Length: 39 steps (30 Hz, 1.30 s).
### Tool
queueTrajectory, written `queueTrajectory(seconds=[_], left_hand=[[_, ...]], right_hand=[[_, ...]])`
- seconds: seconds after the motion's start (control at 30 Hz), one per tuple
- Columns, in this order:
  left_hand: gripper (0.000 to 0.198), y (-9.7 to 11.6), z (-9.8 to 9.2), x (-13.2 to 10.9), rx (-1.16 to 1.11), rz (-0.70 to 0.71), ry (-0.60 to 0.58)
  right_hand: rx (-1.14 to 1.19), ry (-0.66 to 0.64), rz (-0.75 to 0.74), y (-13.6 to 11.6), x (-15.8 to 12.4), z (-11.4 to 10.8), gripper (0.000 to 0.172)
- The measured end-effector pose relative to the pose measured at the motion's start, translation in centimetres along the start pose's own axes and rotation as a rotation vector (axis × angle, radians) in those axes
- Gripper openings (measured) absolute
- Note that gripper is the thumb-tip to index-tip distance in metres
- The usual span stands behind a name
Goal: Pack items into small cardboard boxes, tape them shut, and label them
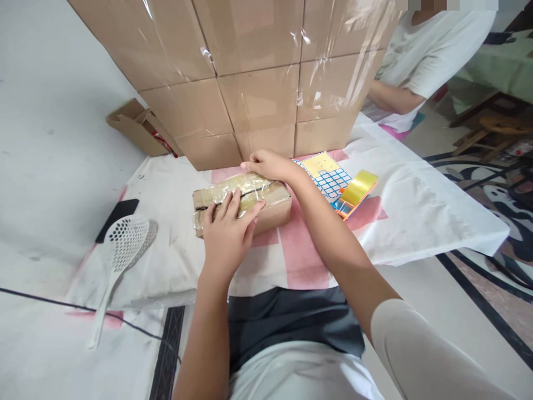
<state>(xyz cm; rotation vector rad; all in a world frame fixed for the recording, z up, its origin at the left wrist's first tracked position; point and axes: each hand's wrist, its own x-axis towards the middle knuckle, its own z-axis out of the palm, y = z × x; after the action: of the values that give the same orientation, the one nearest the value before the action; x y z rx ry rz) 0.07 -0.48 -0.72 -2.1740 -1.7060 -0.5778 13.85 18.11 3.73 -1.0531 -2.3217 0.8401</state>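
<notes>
A small cardboard box (272, 206) wrapped in clear tape lies on a white and pink cloth (416, 205) in front of me. My left hand (227, 228) rests flat on its top, fingers spread over the near edge. My right hand (268, 165) reaches across to the box's far edge, fingers curled down on the tape there. What the right fingers pinch, if anything, is hidden.
A tall stack of taped cartons (250, 78) stands right behind the box. A yellow tape roll on a dispenser (357, 191) and a sticker sheet (327, 172) lie to the right. A white slotted ladle (119, 255), a black phone (117, 218) and an open small carton (139, 129) lie left. Another person (420, 61) sits at the back right.
</notes>
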Motion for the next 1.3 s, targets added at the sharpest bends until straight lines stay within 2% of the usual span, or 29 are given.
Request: queueTrajectory(seconds=[0.27,0.37,0.53,0.63,0.8,0.9,1.1,1.3], left_hand=[[0.038,0.1,-0.1,0.1,-0.011,-0.008,-0.005],[0.038,0.1,-0.1,0.1,-0.009,-0.008,-0.006],[0.037,0.2,0.0,-0.2,-0.011,-0.011,-0.002],[0.037,0.3,-0.2,-0.2,-0.003,0.0,0.012],[0.043,1.3,-0.7,0.7,-0.075,0.109,-0.035],[0.044,2.3,-0.5,1.3,-0.111,0.089,-0.061],[0.037,2.4,0.0,1.2,-0.139,-0.05,0.013],[0.027,1.8,0.2,1.8,-0.13,-0.001,0.065]], right_hand=[[0.002,0.008,0.01,-0.6,-0.3,-0.1,0.038],[0.0,0.008,0.009,-0.3,-0.2,0.0,0.035],[-0.007,0.089,-0.001,0.5,0.1,0.4,0.034],[0.0,0.063,0.014,0.7,0.3,0.5,0.035],[-0.023,0.068,0.03,0.6,0.4,0.6,0.033],[-0.031,0.07,0.038,0.6,0.5,0.7,0.031],[-0.022,0.065,0.049,0.7,0.5,0.9,0.03],[-0.003,0.096,0.065,1.2,1.1,1.2,0.033]])
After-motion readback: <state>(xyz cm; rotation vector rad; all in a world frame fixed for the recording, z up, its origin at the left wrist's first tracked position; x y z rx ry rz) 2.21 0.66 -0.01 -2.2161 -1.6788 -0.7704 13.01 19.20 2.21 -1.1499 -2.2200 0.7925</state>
